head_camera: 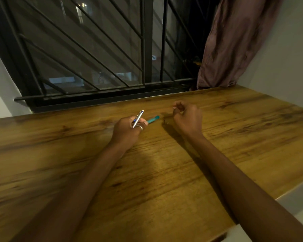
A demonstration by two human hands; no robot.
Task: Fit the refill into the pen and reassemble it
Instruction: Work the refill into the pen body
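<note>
Nearest, two bare forearms stretched over the brown wood-grain table point(156, 180). Further out at left, left hand point(128, 131) closed around two pen pieces: a slim silver upper barrel with clip and blue end point(138, 117) angled up and away, and a teal translucent front section point(153, 119) poking right from the fingertips. At right, right hand point(186, 116) loosely curled just above the table, thumb and forefinger pinched; whether anything thin sits in that pinch, cannot tell. Small dark part point(165, 122) on the wood just left of it, perhaps a spring or tip. Refill itself not clearly visible.

Judged mid-assembly, halves apart. Next likely calls for aligning the refill with the teal section, then screwing the halves together.

No containers in view. Farthest, black barred window point(94, 49) and mauve cloth curtain point(234, 41).
</note>
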